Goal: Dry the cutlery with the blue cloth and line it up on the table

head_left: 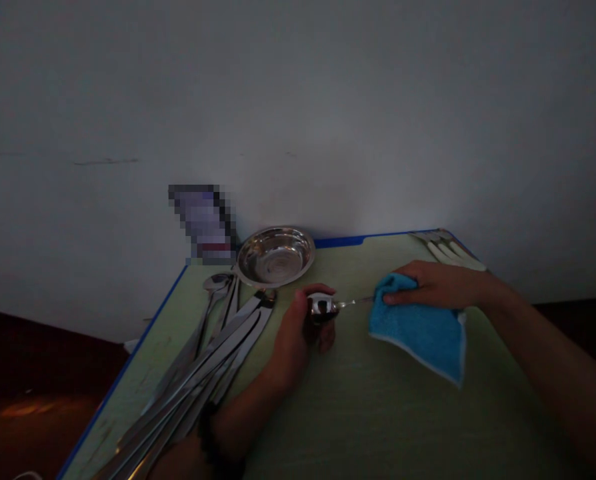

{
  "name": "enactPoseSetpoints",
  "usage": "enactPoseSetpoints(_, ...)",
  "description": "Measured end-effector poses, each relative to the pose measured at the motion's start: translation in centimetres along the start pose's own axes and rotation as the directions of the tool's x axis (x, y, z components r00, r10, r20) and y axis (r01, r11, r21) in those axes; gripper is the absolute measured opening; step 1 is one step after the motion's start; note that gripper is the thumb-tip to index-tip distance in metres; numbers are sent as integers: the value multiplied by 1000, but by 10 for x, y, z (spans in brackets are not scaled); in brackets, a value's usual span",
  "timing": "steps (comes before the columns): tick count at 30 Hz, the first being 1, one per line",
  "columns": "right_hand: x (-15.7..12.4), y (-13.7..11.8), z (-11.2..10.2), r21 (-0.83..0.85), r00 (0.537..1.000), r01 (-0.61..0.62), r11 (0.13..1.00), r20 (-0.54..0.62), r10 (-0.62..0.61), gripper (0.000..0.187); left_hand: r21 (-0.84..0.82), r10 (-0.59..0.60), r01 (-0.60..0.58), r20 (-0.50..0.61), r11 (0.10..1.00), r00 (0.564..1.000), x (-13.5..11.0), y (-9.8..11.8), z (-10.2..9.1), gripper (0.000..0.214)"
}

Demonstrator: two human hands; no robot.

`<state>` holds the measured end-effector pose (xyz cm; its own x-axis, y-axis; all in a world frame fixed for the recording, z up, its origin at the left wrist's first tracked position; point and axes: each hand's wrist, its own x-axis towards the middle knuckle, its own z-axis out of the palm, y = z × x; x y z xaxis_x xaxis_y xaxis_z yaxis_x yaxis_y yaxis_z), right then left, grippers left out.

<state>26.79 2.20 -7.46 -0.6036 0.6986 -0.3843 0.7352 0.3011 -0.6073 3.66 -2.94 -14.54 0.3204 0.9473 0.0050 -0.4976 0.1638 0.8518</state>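
My left hand [301, 333] is closed around the bowl of a shiny metal spoon [324, 306], holding it just above the green table top [358, 413]. The spoon's thin handle runs right into a blue cloth [423, 333]. My right hand [441, 283] grips that cloth, pinching it around the handle. The rest of the cloth hangs down toward the table.
A steel bowl [275, 255] stands at the table's far edge by the wall. Several long knives and spoons [208, 360] lie in a heap at the left. White-handled forks [451, 250] lie at the far right corner. A blurred container [205, 223] stands behind the bowl.
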Motion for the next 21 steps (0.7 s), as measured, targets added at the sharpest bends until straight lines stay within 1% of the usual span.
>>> enactPoseSetpoints(2,1,-3,0,-57,993,62,996,-92,-68,39,-104,-2,-1,-29,995,1000,4,1,0,38)
enactPoseSetpoints(4,1,-6,0,-115,978,101,988,-170,-120,38,-162,48,-58,-69,985,996,7,2,1,31)
enactPoseSetpoints(6,1,-7,0,-157,964,104,982,-228,-139,37,-154,111,-124,-95,980,989,8,3,1,23)
enactPoseSetpoints(10,3,-8,1,-187,941,86,979,-307,-142,36,-59,169,-178,-132,982,977,7,2,-1,8)
enactPoseSetpoints(13,4,-7,1,-196,924,95,976,-348,-160,33,-2,211,-214,-142,977,967,7,0,-3,10)
enactPoseSetpoints(16,5,-6,3,-202,912,111,973,-367,-181,32,24,228,-227,-114,974,967,7,-1,-4,13)
enactPoseSetpoints(19,4,-6,3,-208,910,113,972,-371,-185,34,28,231,-230,-76,973,970,6,0,-4,14)
enactPoseSetpoints(21,3,-7,2,-213,916,88,973,-367,-163,36,35,236,-234,-62,972,970,6,1,-4,15)
